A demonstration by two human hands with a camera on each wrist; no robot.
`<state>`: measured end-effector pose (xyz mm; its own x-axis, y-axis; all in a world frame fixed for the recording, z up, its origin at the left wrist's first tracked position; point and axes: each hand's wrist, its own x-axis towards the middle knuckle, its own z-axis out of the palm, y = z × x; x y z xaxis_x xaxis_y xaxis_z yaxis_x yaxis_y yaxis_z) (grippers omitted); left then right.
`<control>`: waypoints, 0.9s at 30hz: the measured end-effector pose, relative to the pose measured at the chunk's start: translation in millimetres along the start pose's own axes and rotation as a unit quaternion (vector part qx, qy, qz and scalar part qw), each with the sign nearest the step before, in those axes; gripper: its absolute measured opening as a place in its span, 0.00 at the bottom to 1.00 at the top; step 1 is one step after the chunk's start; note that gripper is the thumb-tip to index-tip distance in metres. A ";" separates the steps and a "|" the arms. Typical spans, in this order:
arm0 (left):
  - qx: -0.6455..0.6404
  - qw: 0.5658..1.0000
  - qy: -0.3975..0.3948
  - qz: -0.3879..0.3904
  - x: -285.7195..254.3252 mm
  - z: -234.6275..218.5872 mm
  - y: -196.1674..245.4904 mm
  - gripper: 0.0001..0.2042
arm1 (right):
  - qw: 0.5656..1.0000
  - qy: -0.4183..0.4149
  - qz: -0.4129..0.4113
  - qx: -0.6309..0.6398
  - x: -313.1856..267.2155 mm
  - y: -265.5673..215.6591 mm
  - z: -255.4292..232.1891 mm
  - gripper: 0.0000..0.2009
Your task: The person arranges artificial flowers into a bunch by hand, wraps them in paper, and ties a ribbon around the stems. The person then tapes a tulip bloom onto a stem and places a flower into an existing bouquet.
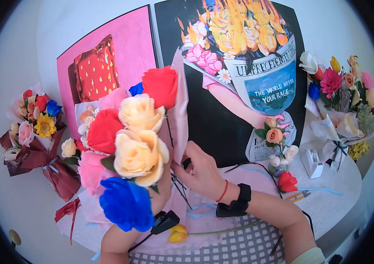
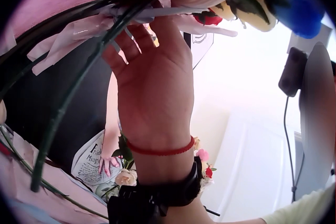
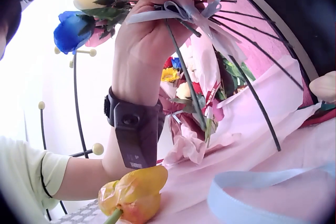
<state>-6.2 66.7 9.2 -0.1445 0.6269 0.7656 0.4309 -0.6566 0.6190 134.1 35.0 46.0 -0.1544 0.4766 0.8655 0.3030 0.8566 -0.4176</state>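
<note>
A bouquet of artificial roses (image 1: pixel 140 154) in red, cream, pink and blue stands tilted over the table. My left hand (image 1: pixel 164 190), largely hidden behind the blooms, grips its stems (image 3: pixel 252 103) from below. At the bouquet's right side my right hand (image 1: pixel 204 172) pinches the pink wrapping paper (image 1: pixel 179 110) close to the stems. A pale blue ribbon (image 3: pixel 181 14) is looped in a bow round the gathered stems between both hands. Dark green stem ends stick out beneath. On the table below lies a yellow tulip (image 1: pixel 178 233) with a long green stem.
A burgundy-wrapped bouquet (image 1: pixel 50 149) leans at the left; another bouquet (image 1: pixel 345 101) stands at the right. A white tape dispenser (image 1: pixel 312 163), a red rose (image 1: pixel 288 181) and a small vase of flowers (image 1: pixel 278 163) sit at the right. Two paintings back the table.
</note>
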 end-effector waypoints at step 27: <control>-0.356 0.932 -0.055 -0.034 11.2 -10.8 81.5 0.08 | 0.957 0.088 0.173 0.214 -7.6 40.2 10.3 0.13</control>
<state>17.7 15.7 70.2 -0.0402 0.6904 0.7223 -0.2827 -0.7012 0.6545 137.8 67.9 19.8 0.0571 0.7376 0.6728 -0.1124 0.6743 -0.7298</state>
